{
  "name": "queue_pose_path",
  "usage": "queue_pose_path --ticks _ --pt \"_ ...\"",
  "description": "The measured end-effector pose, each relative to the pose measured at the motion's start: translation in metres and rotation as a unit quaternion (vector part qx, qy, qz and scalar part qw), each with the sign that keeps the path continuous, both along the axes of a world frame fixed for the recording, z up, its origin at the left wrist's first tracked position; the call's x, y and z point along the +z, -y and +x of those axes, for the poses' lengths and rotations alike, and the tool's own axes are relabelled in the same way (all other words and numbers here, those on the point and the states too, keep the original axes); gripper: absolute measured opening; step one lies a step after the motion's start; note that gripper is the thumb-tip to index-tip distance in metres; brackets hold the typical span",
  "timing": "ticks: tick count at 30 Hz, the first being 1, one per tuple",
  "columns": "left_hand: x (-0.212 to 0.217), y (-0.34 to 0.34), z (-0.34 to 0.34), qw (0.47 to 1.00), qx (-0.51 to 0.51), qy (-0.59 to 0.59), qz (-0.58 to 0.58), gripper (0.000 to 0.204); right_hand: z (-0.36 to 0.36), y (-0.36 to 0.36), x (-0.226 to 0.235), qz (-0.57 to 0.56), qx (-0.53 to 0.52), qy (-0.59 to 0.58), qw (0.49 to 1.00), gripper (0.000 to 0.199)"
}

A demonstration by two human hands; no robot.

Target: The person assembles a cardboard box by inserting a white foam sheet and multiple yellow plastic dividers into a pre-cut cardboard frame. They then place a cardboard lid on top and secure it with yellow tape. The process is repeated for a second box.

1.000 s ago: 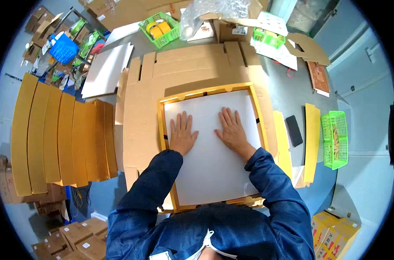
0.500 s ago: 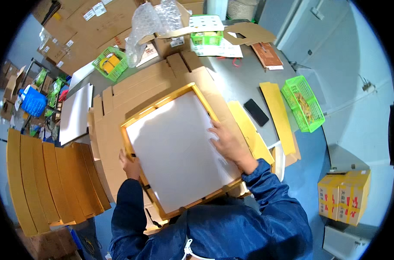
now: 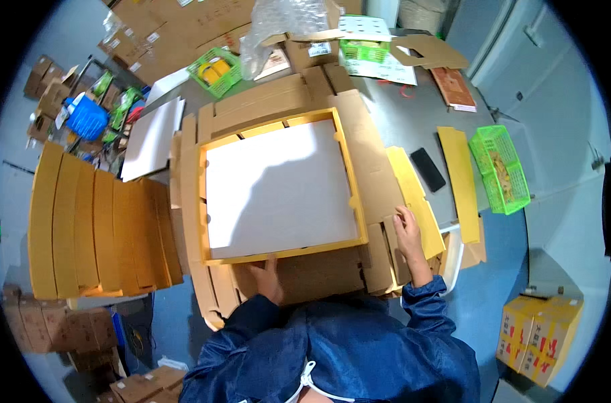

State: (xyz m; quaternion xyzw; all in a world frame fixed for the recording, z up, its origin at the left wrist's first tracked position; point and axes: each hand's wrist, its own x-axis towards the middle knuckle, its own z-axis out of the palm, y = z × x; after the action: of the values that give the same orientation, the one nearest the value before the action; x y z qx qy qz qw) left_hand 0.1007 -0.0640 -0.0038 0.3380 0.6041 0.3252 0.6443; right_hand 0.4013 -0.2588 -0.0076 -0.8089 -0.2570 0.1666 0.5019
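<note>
A shallow yellow box tray [image 3: 354, 161] with a white sheet [image 3: 278, 188] covering its inside lies on flattened brown cardboard. My left hand [image 3: 270, 282] is at the near edge of the tray, fingers apart and fingertips against the outside of that edge. To the right of the tray, clear of it, my right hand [image 3: 409, 236] hovers over the cardboard, with loosely bent fingers and nothing in them. A yellow cardboard strip [image 3: 413, 198] lies just beyond the right hand.
A black phone [image 3: 428, 169], another yellow strip [image 3: 458, 181] and a green basket [image 3: 499, 168] lie to the right. Yellow folded boxes [image 3: 104, 225] are stacked at left, near white sheets [image 3: 154, 140]. Bubble wrap [image 3: 285, 27] and a green basket with yellow tape [image 3: 215, 71] are at the back.
The tray has turned to sit nearly square to me. My right hand has let go of its right side and moved right; my left hand has gone from its left side to its near edge.
</note>
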Motion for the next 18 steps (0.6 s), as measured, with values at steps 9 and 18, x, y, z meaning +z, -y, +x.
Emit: queue_pose_path --ticks 9,18 --pt "0.034 -0.062 -0.089 0.842 -0.130 -0.360 0.379 0.051 -0.011 -0.092 0.005 -0.019 0.122 0.074 0.990 0.051" --pt "-0.063 -0.145 -0.169 0.886 -0.230 -0.296 0.274 0.045 -0.050 -0.056 0.032 -0.221 0.149 0.142 0.953 0.028"
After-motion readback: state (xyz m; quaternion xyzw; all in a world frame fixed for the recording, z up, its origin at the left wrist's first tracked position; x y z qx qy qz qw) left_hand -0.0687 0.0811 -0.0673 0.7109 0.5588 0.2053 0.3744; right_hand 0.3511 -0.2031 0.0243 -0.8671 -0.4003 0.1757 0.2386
